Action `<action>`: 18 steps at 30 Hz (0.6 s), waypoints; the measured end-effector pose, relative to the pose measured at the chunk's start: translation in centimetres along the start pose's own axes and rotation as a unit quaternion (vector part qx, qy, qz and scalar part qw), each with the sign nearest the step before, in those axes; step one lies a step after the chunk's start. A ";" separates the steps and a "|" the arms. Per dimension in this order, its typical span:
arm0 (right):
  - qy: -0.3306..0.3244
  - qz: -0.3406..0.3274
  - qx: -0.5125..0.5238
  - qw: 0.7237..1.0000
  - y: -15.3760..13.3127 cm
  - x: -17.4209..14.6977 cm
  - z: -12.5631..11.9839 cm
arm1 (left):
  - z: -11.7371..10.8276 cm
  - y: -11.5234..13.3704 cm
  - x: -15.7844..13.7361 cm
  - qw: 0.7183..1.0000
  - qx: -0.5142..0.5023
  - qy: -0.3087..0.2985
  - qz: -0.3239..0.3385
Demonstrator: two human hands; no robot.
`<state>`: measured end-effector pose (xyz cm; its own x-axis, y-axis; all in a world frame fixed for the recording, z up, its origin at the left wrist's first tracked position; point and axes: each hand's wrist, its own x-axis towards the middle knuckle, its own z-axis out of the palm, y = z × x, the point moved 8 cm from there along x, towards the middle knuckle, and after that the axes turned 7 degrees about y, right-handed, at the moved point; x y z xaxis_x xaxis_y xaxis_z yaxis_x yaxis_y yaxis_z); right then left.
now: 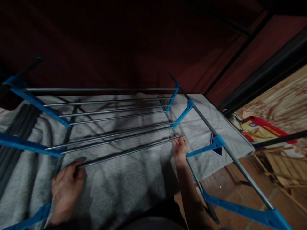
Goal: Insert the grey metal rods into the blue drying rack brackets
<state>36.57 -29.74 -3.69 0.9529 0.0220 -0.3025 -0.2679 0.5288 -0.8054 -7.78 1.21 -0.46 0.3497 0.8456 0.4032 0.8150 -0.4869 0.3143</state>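
A long grey metal rod (129,153) spans from my left hand (68,187) to my right hand (180,147). The fingers of my left hand are closed round its near left end. My right hand, palm up, pinches the far end close to a blue plastic bracket (203,149). Around my hands stands a rack of metal tubes, with blue brackets fixed to its slanting right pole (208,123). Several rods, among them the rear rod (100,89), run across between the left and right brackets. At the left, a blue bracket (28,145) lies above the cloth.
Grey fleece cloth (124,179) covers the surface under the rack. Several dark tubes (16,137) lie at the left. A phone-like dark object (217,150) rests behind the right pole. Beyond the edge are a red and yellow box (263,129) and a wooden chair-like frame (285,166).
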 end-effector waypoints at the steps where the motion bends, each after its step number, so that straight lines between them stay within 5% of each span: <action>1: 0.000 0.000 -0.001 1.000 0.0 -0.1 0.0 | 0.0 -0.4 0.1 1.000 -0.012 0.003 -0.013; 9: 0.002 0.018 0.007 1.000 -0.1 -0.1 0.2 | -1.0 -1.2 0.1 0.991 -0.076 -0.008 -0.112; 18: -0.008 0.018 0.005 1.000 0.0 0.3 0.2 | -1.1 -2.5 -0.2 0.993 -0.080 -0.029 -0.075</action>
<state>36.88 -29.59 -3.69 0.9447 0.0557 -0.3232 -0.3014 0.5359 -0.7886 -10.43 2.01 -0.43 0.2588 0.9205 0.2926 0.7774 -0.3784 0.5026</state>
